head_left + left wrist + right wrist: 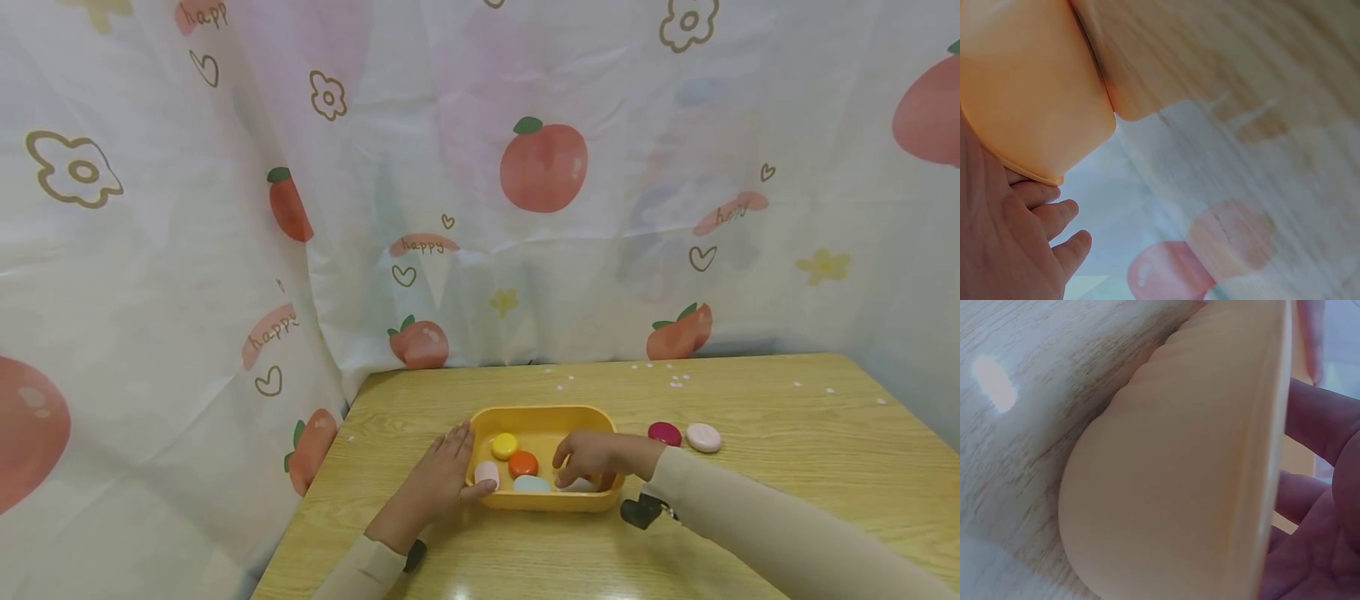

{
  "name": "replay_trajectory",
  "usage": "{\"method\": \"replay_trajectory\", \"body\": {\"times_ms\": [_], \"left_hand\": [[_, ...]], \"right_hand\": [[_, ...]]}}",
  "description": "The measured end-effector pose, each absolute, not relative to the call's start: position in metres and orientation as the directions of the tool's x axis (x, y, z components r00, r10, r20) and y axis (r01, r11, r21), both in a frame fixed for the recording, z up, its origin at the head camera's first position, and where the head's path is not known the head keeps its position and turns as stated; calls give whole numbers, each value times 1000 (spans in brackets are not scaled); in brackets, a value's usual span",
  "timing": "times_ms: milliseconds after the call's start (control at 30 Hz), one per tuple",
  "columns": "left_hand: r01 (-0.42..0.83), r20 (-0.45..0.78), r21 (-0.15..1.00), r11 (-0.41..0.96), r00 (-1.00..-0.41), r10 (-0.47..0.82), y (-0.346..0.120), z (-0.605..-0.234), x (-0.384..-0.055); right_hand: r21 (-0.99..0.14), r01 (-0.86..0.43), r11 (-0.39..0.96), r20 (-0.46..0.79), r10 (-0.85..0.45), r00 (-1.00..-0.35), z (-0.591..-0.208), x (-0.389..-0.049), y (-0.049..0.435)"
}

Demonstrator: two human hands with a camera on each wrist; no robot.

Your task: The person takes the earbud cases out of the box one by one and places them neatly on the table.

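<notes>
A yellow plastic basket (540,501) stands on the wooden table, with a yellow round piece (505,446), an orange one (523,464), a pale pink one (487,474) and a pale blue one (532,484) inside. My left hand (444,471) rests along its left end, fingers straight against the wall and thumb at the front rim. Reaching in over the right end, my right hand (592,457) has its fingers loosely bent downward, above a whitish piece (579,485) at the front right. In the right wrist view the basket's wall (1172,475) hides those fingertips.
Right of the basket lie a dark red round piece (664,433) and a pale pink round piece (704,437). Small white spots (677,381) dot the table's far part. A fruit-printed curtain (480,275) hangs behind and along the left side.
</notes>
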State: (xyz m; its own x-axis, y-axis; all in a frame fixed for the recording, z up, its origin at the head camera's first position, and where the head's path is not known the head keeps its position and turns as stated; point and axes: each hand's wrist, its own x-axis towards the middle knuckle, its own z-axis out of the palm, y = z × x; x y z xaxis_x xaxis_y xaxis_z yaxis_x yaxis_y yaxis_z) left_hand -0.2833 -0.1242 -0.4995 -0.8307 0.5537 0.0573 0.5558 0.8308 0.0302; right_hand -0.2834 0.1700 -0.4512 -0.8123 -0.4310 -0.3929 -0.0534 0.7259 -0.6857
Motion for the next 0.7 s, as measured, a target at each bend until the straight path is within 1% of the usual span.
{"method": "replay_trajectory", "body": {"times_ms": [367, 700], "left_hand": [[574, 90, 45, 818, -818, 569, -124, -504, -282], [566, 93, 27, 824, -822, 562, -124, -504, -283]], "right_hand": [[-674, -55, 737, -382, -411, -827, -457, -277, 168], [-672, -55, 739, -398, -423, -814, -463, -279, 167]]}}
